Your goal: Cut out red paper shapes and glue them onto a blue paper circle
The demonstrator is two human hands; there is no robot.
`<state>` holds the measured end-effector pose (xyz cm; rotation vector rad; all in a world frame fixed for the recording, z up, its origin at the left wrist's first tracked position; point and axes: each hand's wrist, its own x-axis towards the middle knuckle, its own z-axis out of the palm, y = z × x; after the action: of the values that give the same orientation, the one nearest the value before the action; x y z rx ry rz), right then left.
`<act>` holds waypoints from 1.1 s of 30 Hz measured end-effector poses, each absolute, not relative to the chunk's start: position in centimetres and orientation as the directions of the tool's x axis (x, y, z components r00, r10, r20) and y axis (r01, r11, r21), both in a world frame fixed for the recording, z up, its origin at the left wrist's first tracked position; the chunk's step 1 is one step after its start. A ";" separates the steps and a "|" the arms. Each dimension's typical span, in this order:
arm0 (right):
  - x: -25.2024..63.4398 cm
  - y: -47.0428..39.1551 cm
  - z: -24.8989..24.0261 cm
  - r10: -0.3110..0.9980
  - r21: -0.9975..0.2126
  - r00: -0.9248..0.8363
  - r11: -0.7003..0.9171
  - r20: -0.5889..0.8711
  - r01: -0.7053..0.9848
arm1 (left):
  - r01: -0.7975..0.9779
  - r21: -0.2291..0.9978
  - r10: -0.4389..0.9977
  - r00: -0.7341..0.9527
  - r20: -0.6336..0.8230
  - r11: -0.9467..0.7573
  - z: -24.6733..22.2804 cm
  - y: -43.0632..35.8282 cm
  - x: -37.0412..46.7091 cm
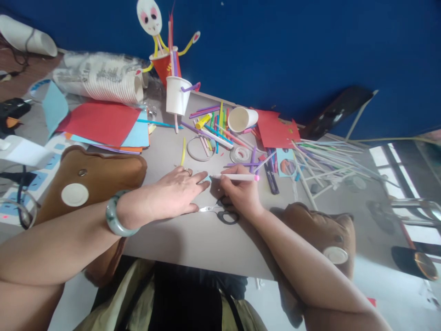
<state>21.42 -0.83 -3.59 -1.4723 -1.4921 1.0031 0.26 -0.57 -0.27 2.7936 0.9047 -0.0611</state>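
Note:
My right hand [241,191] is closed around a white marker pen [237,177] with a pink end. The pen's tip points left, at a small light blue paper piece [207,178]. My left hand [175,193] lies flat with its fingers spread, fingertips on or beside that paper, which they partly hide. Black-handled scissors [225,214] rest on the table below both hands, blades toward my left thumb. Just behind my left hand lies a short yellow strip [183,151].
Behind my hands are a tape roll [240,154], a ring [200,148], scattered markers and a tipped paper cup [242,119]. A cup figure [177,95] stands farther back. Red paper [103,122] lies left, straws [330,161] right. Brown cushions [93,172] flank the table.

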 end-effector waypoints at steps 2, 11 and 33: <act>21.4 -0.8 -3.6 1.000 -0.922 -0.022 0.024 0.017 0.387 | 0.585 0.186 0.577 0.810 -0.103 -0.789 -0.3 -0.5 0.2; 21.4 -1.0 -3.6 0.999 -0.898 -0.039 0.046 0.033 0.437 | 0.592 0.168 0.584 0.806 -0.100 -0.788 -0.2 -0.7 0.3; 21.5 -0.9 -3.3 0.995 -0.866 -0.049 0.098 0.084 0.490 | 0.599 0.175 0.589 0.800 -0.113 -0.781 -0.4 -0.6 0.4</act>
<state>21.46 -0.91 -3.34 -1.4862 -1.6405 0.8681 0.37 -0.58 -0.37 2.7862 0.9301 -0.0776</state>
